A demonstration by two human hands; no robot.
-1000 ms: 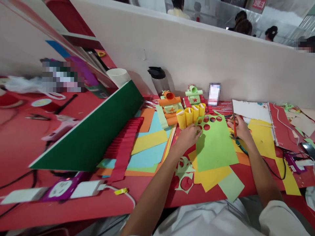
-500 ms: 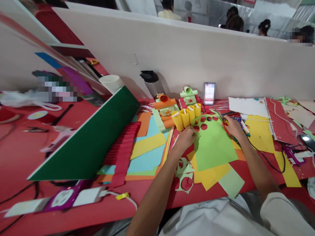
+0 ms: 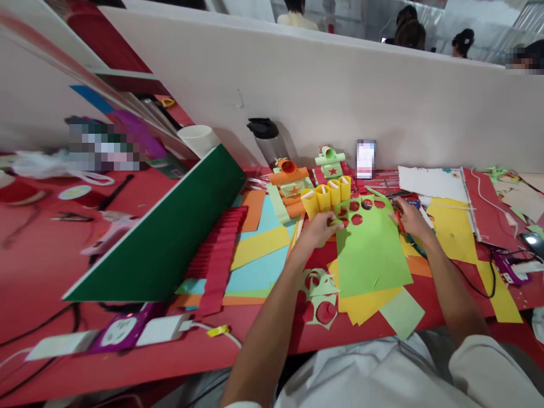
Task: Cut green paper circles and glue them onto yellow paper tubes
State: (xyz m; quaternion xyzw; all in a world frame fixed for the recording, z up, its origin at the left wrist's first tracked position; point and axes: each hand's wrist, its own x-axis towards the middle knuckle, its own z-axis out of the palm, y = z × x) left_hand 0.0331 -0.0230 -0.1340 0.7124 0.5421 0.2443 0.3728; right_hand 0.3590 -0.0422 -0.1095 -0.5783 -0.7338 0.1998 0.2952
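Observation:
My left hand pinches the left edge of a bright green sheet of paper with several round holes cut along its far edge. At the sheet's upper right side, my right hand is closed around scissors with orange-red handles. Their blades are hard to make out there. Just beyond my left hand stands a row of yellow paper rolls, touching one another. Behind them are an orange and green paper model and a green and red one, each bearing a star.
Pale green cut-out scraps and yellow paper lie near me. A green board leans at left beside red pleated paper. A bottle and a phone stand by the white partition. A power strip lies front left.
The view has shifted slightly, so most things appear a little farther right. My right hand and the scissors have moved slightly right, away from the holes. My left hand still grips the sheet's edge.

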